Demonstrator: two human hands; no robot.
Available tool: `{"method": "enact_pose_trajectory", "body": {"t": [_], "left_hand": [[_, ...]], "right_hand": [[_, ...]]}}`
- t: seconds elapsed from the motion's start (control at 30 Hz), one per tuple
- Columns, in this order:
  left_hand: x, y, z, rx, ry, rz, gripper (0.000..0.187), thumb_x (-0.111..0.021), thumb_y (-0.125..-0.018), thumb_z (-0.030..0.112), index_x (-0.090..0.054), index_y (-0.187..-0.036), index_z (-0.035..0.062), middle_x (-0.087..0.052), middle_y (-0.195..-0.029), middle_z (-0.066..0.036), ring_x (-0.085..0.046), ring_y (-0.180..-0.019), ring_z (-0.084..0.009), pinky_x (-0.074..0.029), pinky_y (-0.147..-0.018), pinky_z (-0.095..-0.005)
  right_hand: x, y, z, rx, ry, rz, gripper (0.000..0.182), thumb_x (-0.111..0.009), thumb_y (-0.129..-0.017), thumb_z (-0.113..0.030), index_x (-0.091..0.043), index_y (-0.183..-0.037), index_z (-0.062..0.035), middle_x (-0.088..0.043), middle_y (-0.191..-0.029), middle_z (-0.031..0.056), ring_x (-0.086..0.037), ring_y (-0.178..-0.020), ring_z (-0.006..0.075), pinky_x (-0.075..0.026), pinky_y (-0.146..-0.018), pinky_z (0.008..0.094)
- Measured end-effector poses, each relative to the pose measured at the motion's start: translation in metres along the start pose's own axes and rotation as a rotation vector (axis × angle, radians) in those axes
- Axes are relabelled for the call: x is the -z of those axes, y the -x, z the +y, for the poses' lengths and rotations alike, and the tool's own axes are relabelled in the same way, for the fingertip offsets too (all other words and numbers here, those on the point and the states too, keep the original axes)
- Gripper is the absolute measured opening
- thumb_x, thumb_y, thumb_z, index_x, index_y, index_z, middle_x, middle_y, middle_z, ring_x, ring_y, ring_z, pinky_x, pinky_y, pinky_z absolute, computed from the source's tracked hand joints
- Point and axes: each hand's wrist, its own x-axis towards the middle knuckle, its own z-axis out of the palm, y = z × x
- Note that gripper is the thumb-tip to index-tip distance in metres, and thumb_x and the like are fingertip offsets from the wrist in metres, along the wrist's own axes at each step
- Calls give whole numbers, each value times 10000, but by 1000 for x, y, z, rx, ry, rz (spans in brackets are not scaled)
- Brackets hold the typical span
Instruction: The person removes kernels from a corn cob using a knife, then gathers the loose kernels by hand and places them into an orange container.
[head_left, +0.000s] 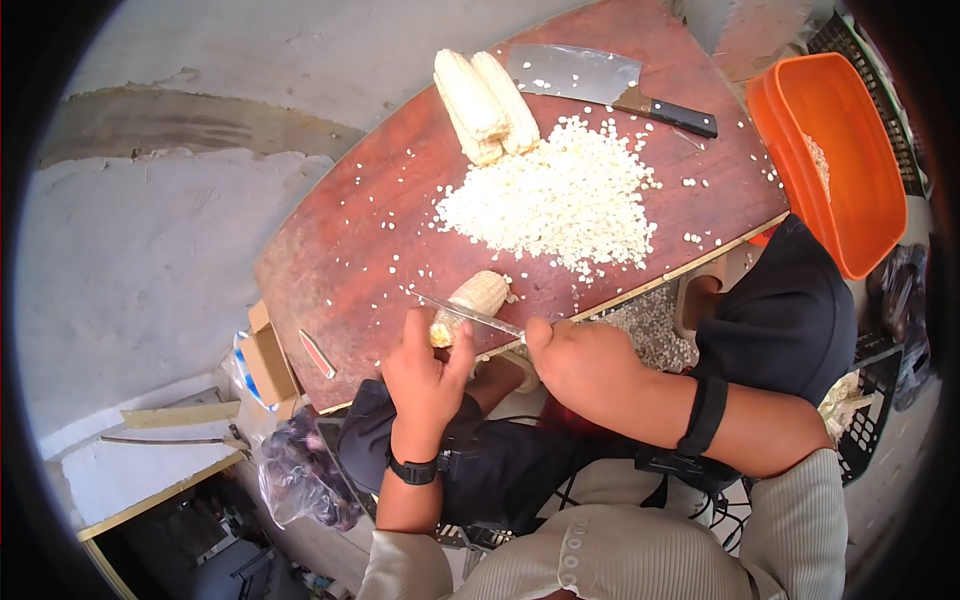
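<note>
Near the front edge of the red table (pixel 330 240), my left hand (pixel 425 365) grips the lower end of a corn cob (pixel 482 293), thumb and fingers on either side. My right hand (pixel 580 355) is wrapped round the handle of a knife (pixel 470 313), whose thin blade lies across the cob just above my left fingers. The handle itself is hidden in my fist. The cob's far part still bears pale kernels. Beyond it spreads a heap of loose corn kernels (pixel 560 200). Several whole corn cobs (pixel 485 105) lie stacked behind the heap.
A cleaver (pixel 600 80) with a black handle lies at the table's back. An orange basin (pixel 870 160) holding some kernels stands off the right side. A small red-and-white object (pixel 317 353) sits at the left corner, near a cardboard box (pixel 268 360) and a plastic bag (pixel 305 470).
</note>
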Motion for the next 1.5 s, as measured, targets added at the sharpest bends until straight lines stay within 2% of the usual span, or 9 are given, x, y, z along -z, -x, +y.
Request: {"method": "enact_pose_trajectory", "body": {"t": [0.43, 0.57, 0.63, 0.73, 0.97, 1.07, 1.23, 1.37, 1.5], "left_hand": [[3, -8, 7, -246, -181, -65, 291, -708, -782, 259, -572, -872, 18, -569, -675, -151, -584, -561, -335, -456, -503, -402], [-6, -9, 5, -270, -81, -23, 270, -720, -781, 207, -589, -898, 2, -541, -642, -139, -539, -485, -243, -411, -461, -341], [-7, -10, 3, -255, -73, 1, 264, -721, -777, 204, -590, -893, 7, -541, -643, -137, -538, -483, -235, -410, -461, -339], [-6, -8, 2, -198, -43, 11, 290, -713, -769, 257, -565, -863, 25, -546, -657, -138, -550, -529, -333, -439, -489, -394], [-7, -2, -5, -142, 43, 69, 270, -719, -753, 204, -567, -870, 14, -543, -651, -132, -535, -489, -255, -427, -474, -350], [-8, 1, -8, -57, 140, 89, 253, -710, -761, 171, -572, -899, 9, -568, -671, -118, -551, -502, -186, -435, -480, -313], [-5, 0, -12, 47, 220, 105, 212, -666, -825, 143, -557, -952, 13, -547, -674, -32, -476, -557, -75, -381, -496, -249], [-5, -3, -13, 66, 215, 107, 207, -673, -830, 146, -560, -945, 17, -551, -676, -34, -478, -571, -75, -381, -509, -246], [-3, -5, -7, 95, 245, 62, 205, -677, -831, 146, -567, -940, 12, -557, -675, -38, -486, -578, -82, -389, -523, -249]], "right_hand": [[-8, -30, -7, -19, 0, 14, 150, -579, -810, -146, -496, -829, -23, -611, -633, 100, -654, -547, 238, -502, -435, 346], [-15, -40, 2, -4, -37, 26, 170, -580, -821, -176, -501, -835, -27, -624, -645, 109, -663, -567, 249, -510, -450, 353], [-17, -40, 2, -9, -51, 19, 162, -581, -811, -159, -499, -846, -23, -615, -642, 112, -650, -565, 268, -517, -469, 365], [-11, -44, 4, -50, -138, -74, 179, -575, -830, -157, -497, -872, -2, -611, -657, 148, -641, -603, 327, -522, -523, 407], [-22, -42, 20, -119, -585, 71, 223, -531, -919, -182, -479, -928, 35, -600, -739, 249, -593, -728, 462, -472, -629, 517], [1, -35, 8, -215, -494, -16, 210, -533, -918, -181, -478, -944, 20, -596, -748, 229, -594, -693, 444, -478, -607, 505], [-7, -5, -5, 25, -145, 78, 152, -532, -890, -145, -476, -914, -6, -589, -670, 152, -612, -553, 319, -493, -487, 404], [-10, 7, -6, 57, 41, -22, 136, -555, -809, -87, -488, -902, -13, -623, -661, 110, -651, -546, 244, -497, -429, 338], [-7, 2, -1, 42, 34, -66, 125, -552, -814, -84, -489, -889, -8, -622, -646, 100, -654, -545, 241, -499, -429, 335]]}}
